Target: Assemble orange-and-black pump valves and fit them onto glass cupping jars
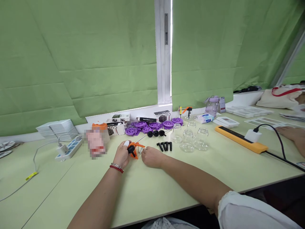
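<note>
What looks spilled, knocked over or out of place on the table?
Nothing stands out. The glass cups stand in a tidy cluster, the black tubes lie in a neat row, the purple discs sit grouped behind. The left hand holds the orange tool; the right hand rests beside it.

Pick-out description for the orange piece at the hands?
On the pale green table, look in front of the purple wheels. The left hand grips the orange-and-black piece, right hand beside it; the rods next to it are all black.
</note>
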A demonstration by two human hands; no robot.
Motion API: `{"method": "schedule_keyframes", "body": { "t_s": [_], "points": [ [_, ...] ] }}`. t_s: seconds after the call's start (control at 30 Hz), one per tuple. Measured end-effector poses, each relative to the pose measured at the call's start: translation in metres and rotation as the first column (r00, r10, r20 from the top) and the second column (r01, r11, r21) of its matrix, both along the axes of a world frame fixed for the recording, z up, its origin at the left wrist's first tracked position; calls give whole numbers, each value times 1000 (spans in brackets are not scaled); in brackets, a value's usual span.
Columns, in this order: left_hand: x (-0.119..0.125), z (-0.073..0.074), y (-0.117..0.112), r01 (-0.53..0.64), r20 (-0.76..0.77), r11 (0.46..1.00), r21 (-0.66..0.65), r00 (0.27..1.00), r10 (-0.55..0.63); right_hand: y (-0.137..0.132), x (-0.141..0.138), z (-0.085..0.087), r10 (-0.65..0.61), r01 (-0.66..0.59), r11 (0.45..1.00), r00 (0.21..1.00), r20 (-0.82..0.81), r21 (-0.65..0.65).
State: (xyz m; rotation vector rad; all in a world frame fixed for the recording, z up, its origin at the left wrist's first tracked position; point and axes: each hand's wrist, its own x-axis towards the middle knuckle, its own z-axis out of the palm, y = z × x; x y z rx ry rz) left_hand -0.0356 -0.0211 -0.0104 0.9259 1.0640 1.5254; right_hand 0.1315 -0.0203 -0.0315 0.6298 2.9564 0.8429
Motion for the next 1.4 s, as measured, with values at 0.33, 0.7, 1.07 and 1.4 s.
{"method": "schedule_keyframes", "body": {
  "t_s": [0.33, 0.7, 1.07, 1.4],
  "points": [
    [0, -1, 0, -11, 12, 1000, -3, 1000, 11, 2, 0, 0, -14, 14, 1000, 1000, -16, -12],
    [1, 1, -1, -12, -2, 1000, 5, 1000, 12, -1, 4, 0, -111, 114, 993, 989, -102, 27],
    [-1, 1, -1, -33, -18, 999, 4, 999, 33, -14, 35, 41, -379, -24, 843, 682, -626, -537],
    [39, 0, -22, 254, -98, 967, -33, 962, -256, -3, 55, 51, -736, -702, 331, 226, -638, -631]
  ]
}}
